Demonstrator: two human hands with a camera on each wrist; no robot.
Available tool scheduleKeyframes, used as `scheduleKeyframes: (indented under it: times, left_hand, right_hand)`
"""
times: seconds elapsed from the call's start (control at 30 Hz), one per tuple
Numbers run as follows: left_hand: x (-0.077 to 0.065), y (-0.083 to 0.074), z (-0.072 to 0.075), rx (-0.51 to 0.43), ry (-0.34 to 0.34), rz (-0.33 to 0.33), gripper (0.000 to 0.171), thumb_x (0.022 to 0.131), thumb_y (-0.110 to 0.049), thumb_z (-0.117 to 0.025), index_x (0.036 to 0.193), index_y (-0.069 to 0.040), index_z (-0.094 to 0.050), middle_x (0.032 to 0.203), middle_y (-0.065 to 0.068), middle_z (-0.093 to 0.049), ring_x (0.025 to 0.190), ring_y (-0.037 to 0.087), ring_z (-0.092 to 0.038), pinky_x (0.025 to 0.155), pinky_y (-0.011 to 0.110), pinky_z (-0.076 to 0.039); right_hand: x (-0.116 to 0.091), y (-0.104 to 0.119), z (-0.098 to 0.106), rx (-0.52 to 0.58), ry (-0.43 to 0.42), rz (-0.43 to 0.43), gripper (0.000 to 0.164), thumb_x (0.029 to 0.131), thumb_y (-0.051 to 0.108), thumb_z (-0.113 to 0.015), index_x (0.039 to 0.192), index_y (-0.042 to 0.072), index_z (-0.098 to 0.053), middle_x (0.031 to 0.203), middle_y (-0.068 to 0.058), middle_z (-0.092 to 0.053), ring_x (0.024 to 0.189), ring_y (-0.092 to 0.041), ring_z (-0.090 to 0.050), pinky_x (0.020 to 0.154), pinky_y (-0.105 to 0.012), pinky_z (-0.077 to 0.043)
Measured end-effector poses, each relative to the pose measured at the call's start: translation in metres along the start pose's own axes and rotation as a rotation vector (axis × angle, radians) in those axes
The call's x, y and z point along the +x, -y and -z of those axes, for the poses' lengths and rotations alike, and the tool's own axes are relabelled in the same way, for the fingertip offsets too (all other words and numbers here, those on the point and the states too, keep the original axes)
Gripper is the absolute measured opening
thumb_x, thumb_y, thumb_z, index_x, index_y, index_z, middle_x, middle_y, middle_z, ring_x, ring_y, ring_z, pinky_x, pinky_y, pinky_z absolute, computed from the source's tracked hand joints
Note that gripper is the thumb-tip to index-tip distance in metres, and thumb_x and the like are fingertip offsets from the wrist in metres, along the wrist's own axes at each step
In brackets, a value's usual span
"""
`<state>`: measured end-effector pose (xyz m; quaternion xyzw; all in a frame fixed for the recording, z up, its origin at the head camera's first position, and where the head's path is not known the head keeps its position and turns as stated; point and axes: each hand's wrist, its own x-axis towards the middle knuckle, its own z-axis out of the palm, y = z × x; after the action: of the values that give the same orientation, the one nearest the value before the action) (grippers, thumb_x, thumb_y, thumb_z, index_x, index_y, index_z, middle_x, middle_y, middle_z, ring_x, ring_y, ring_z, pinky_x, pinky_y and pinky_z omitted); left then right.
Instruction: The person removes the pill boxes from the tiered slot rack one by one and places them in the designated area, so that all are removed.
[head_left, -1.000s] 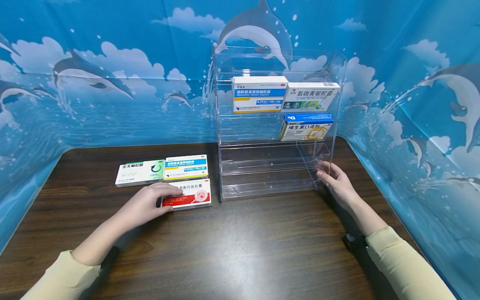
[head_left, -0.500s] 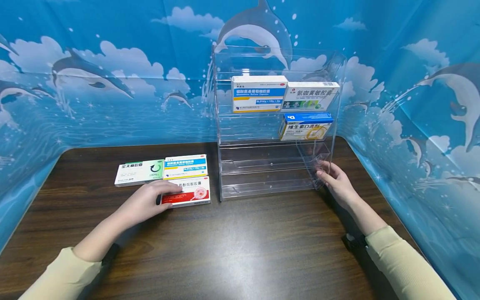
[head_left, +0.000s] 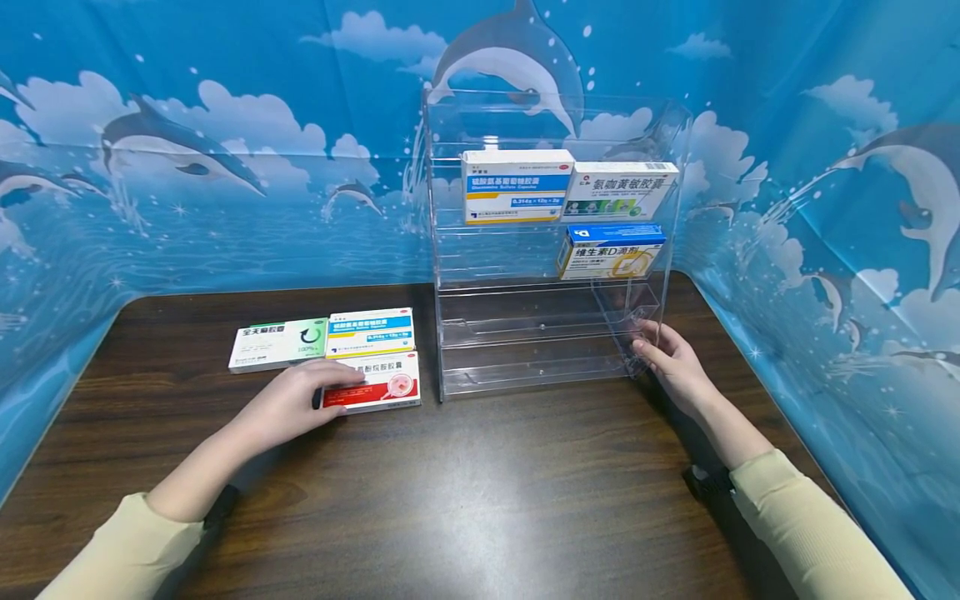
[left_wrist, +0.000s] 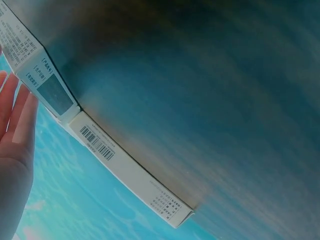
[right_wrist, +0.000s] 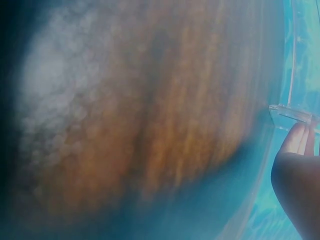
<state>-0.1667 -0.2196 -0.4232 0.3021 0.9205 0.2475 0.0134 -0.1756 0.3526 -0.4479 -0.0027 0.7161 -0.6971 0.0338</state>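
In the head view, my left hand point(head_left: 288, 404) holds the left end of a red-and-white medicine box point(head_left: 390, 385) lying on the table. Its thumb is at the near edge and the fingers reach over the top. Directly behind lie a blue-and-yellow-striped medicine box point(head_left: 371, 333) and a white-and-green medicine box point(head_left: 277, 345). On the right, my right hand point(head_left: 675, 367) pinches the lower right side of a clear acrylic display rack point(head_left: 540, 371). The left wrist view shows box side faces, including one with a barcode point(left_wrist: 97, 142), near the fingers point(left_wrist: 25, 112).
On the rack's upper tier stand a blue-striped box point(head_left: 517, 187) and a white-green box point(head_left: 621, 193). Below them, at the right, is a vitamin D drops box point(head_left: 613, 252). A dolphin-print cloth point(head_left: 225, 208) borders the dark wooden table point(head_left: 480, 500).
My left hand has shifted the red-and-white medicine box slightly away from me, up against the striped box, and then stayed put. My right hand has kept its grip on the rack.
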Motion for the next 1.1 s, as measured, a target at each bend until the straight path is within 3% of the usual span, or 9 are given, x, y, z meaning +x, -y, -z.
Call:
scheduleKeyframes:
  times: [0.23,0.47,0.77,1.1]
  left_hand:
    - [0.002,-0.003,0.002,-0.006,-0.021,-0.004,0.047,0.083,-0.004,-0.090,0.128,-0.006,-0.077,0.127,0.014,-0.077,0.122,0.037,-0.070,0.104,0.060,-0.056]
    - [0.014,-0.020,0.009,-0.035,-0.077,-0.044,0.047,0.082,-0.003,-0.090,0.127,-0.004,-0.076,0.126,0.014,-0.078,0.120,0.036,-0.072,0.102,0.059,-0.058]
    - [0.040,-0.058,0.024,-0.065,-0.132,-0.123,0.047,0.083,-0.003,-0.090,0.128,-0.005,-0.076,0.129,0.014,-0.077,0.126,0.037,-0.070,0.106,0.058,-0.057]
    - [0.082,-0.105,0.034,-0.108,-0.186,-0.287,0.045,0.085,-0.004,-0.089,0.128,-0.006,-0.076,0.130,0.010,-0.076,0.127,0.030,-0.068,0.109,0.053,-0.057]
  right_hand:
    - [-0.001,0.003,-0.001,-0.005,0.000,-0.014,0.028,0.110,0.011,-0.057,0.137,0.018,-0.054,0.121,0.017,-0.066,0.115,0.002,-0.064,0.096,-0.011,-0.051]
    - [-0.002,0.004,-0.001,-0.043,-0.005,-0.036,0.029,0.111,0.014,-0.057,0.139,0.018,-0.053,0.119,0.020,-0.065,0.112,0.005,-0.062,0.094,-0.011,-0.050]
    - [-0.001,0.003,-0.002,-0.029,0.001,-0.032,0.026,0.111,0.012,-0.056,0.133,0.025,-0.055,0.118,0.020,-0.064,0.111,0.006,-0.063,0.095,-0.010,-0.051]
    - [-0.002,0.003,-0.002,-0.006,0.005,-0.018,0.030,0.111,0.011,-0.056,0.140,0.015,-0.052,0.120,0.017,-0.065,0.114,0.003,-0.063,0.096,-0.010,-0.051]
